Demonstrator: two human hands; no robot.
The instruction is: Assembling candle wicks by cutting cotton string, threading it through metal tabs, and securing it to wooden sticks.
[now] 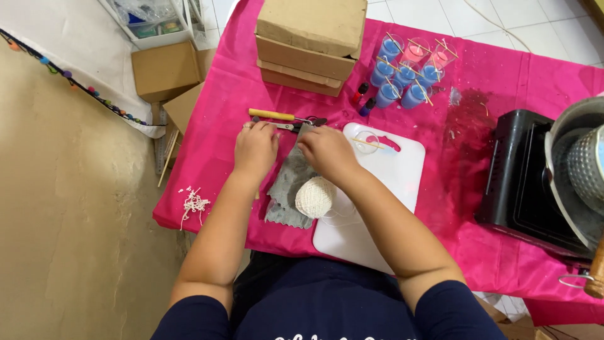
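Note:
My left hand [255, 149] rests on the pink tablecloth [491, 82], fingers curled near the yellow-handled pliers [283, 118]. My right hand [327, 151] lies beside it over a grey cloth [286, 186], fingertips close to the pliers' jaws. What the fingers pinch is hidden from view. A ball of white string [315, 196] sits on the grey cloth just under my right wrist. An empty clear glass [366, 143] with a stick across its top stands on the white cutting board [396, 176].
Stacked cardboard boxes [311, 41] stand at the back. Several glasses of blue and pink wax [409, 69] with sticks sit beside two small dye bottles [363, 97]. A black stove [522, 176] with a metal pot [582, 164] is at the right. String scraps [194, 203] lie at the left edge.

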